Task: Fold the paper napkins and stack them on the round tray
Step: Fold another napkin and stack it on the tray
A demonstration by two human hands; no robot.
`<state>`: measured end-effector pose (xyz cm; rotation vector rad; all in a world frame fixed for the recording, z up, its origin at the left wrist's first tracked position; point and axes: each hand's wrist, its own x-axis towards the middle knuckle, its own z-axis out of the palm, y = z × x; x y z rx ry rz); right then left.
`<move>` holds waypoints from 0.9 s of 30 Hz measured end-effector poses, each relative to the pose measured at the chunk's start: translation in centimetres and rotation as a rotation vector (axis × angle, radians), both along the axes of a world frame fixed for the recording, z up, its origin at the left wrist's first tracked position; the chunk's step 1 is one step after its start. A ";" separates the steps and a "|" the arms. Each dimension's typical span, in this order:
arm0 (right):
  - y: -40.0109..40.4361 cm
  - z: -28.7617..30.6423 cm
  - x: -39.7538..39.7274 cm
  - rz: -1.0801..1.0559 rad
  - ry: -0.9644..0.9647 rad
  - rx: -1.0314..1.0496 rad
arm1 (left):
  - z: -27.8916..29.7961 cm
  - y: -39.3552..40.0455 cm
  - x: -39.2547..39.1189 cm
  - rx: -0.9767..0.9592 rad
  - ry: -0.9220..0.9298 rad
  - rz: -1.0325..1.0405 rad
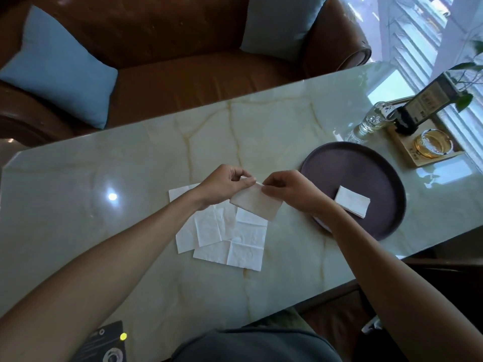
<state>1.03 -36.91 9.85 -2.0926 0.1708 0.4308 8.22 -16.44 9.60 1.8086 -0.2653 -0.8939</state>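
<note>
A folded white napkin (257, 203) hangs just above the marble table, pinched along its top edge by both hands. My left hand (226, 184) pinches the left part of that edge and my right hand (287, 190) pinches the right part, fingertips nearly meeting. Beneath them lie unfolded white napkins (230, 239), overlapping on the table. To the right stands the dark round tray (339, 163), and a small stack of folded napkins (352, 201) rests on it, partly behind my right wrist.
A marble table (130, 178) fills the view. At the far right sit a glass bottle (373, 118), a dark menu stand (428, 100) and a gold-rimmed ashtray (432, 145) on a wooden tray. A brown sofa with blue cushions (57, 69) lies beyond. A dark device (104, 343) sits bottom left.
</note>
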 end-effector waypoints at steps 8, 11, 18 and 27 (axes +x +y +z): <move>-5.8 -0.7 -2.1 -0.098 -0.032 -0.002 | -1.5 -6.5 -0.5 0.041 -0.058 -0.085; -8.4 -1.1 -3.6 -0.154 -0.007 0.014 | -2.3 -9.6 -1.0 0.022 -0.078 -0.111; -17.1 -4.9 -8.3 -0.454 0.107 0.077 | -4.8 -17.0 -1.7 -0.034 -0.012 -0.069; -22.4 -9.4 -11.6 -0.800 0.322 0.874 | -8.3 -27.0 -2.9 -0.002 0.088 -0.105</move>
